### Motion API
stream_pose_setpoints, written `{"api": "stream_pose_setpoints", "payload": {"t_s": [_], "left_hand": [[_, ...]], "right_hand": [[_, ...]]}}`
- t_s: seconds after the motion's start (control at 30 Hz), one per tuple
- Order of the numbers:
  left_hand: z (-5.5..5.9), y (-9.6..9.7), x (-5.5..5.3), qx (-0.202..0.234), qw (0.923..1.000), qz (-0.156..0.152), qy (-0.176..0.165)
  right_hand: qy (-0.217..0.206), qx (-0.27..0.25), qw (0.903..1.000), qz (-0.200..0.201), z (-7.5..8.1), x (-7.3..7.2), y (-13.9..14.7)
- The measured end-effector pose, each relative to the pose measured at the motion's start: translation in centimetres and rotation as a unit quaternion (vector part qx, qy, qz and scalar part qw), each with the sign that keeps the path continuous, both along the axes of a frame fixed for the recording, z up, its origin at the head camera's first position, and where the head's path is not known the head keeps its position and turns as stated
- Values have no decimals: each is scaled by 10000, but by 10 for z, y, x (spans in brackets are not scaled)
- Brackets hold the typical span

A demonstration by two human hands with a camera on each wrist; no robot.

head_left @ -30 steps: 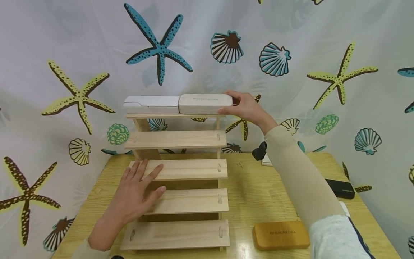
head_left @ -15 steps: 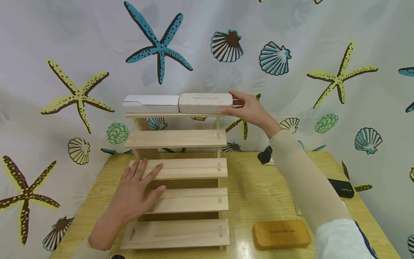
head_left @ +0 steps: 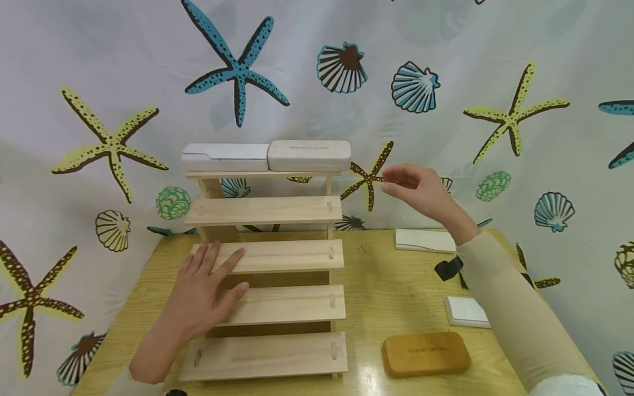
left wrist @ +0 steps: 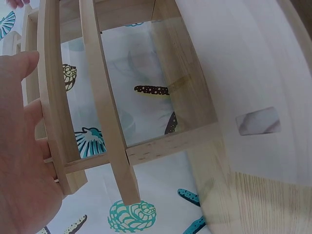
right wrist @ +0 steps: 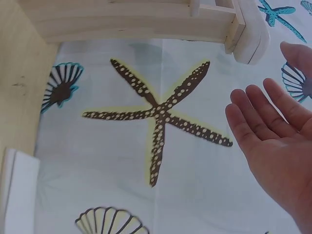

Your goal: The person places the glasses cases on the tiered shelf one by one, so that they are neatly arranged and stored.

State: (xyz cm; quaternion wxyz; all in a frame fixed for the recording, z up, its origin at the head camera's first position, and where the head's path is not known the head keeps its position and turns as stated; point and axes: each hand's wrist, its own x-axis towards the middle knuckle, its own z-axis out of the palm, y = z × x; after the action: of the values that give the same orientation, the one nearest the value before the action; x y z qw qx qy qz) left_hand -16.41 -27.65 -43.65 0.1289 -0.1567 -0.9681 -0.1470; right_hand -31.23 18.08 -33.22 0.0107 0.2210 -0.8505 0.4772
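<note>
A pale wooden step rack (head_left: 284, 256) with several tiers stands on the table. My left hand (head_left: 198, 291) rests on the left part of its middle tier, fingers spread; in the left wrist view the thumb and fingers lie along the slats. On the top tier sit a white box with a flap (head_left: 225, 157) and an off-white rounded case with small print (head_left: 309, 155), end to end. My right hand (head_left: 421, 190) hangs in the air to the right of that case, apart from it. Its fingers are relaxed and hold nothing, as the right wrist view shows.
A mustard-brown rounded case (head_left: 427, 354) lies on the wooden table (head_left: 381, 297), right of the rack's lowest tier. One white box (head_left: 424, 240) lies at the back right and another (head_left: 468, 312) beside my right forearm. A patterned curtain (head_left: 307, 66) hangs behind.
My right hand has let go of the off-white case and moved right and slightly down. The case stays on the top tier. My left hand has kept its place on the rack.
</note>
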Motion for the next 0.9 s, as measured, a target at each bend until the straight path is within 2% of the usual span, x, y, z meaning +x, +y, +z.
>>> {"api": "stream_pose_setpoints", "payload": {"t_s": [0.2, 0.4, 0.63, 0.77, 0.9], "left_hand": [[2, -1, -2, -52, 10000, -39, 49], [0, -2, -3, -84, 9999, -44, 114], [1, -2, -3, -71, 9997, -55, 205], [2, 0, -2, -52, 9999, -46, 132], [1, 1, -2, -27, 10000, -32, 40]], "right_hand": [[13, 108, 9999, -46, -25, 31, 30], [301, 154, 9993, -189, -60, 76, 59], [63, 299, 9990, -326, -92, 123, 85], [17, 372, 9984, -426, -109, 143, 95], [-124, 433, 9981, -420, -128, 157, 103]]}}
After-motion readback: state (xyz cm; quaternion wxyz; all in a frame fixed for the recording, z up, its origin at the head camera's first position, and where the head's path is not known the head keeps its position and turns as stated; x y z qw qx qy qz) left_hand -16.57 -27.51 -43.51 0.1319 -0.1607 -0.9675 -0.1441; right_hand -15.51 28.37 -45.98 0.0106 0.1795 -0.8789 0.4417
